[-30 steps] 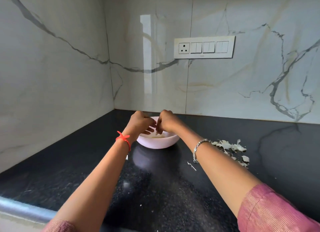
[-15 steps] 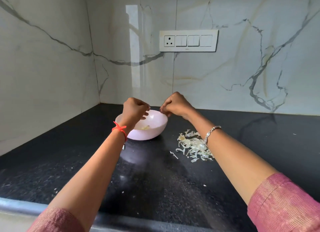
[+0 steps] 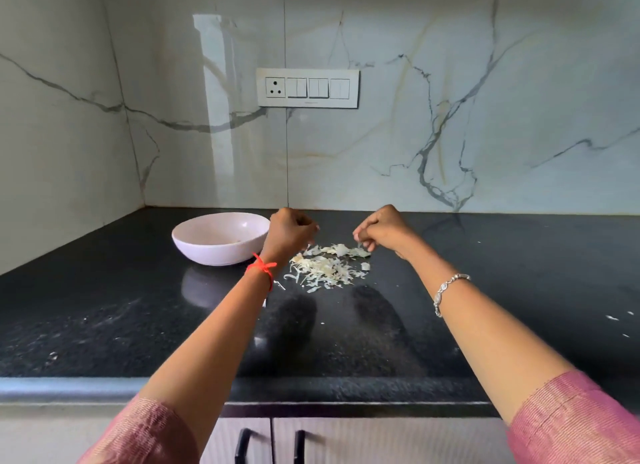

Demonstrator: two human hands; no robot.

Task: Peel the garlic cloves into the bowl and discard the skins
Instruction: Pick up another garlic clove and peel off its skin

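Observation:
A pale pink bowl (image 3: 221,237) stands on the black counter at the left, with a few small bits of garlic inside. To its right lies a heap of dry garlic skins (image 3: 327,268). My left hand (image 3: 289,231) hovers over the heap's left edge with its fingers curled shut; whatever is inside them is hidden. My right hand (image 3: 384,226) hangs over the heap's right edge, fingertips pinched on a small scrap of skin. Neither hand touches the bowl.
The black stone counter (image 3: 519,283) meets marble walls at the back and left, and a switch panel (image 3: 307,88) is on the back wall. Stray skin flecks (image 3: 613,317) lie at the far right. Cabinet door handles (image 3: 270,444) show below the front edge.
Both hands have left the bowl and moved right, over the heap of skins. The camera has swung, so the bowl now sits left of the hands.

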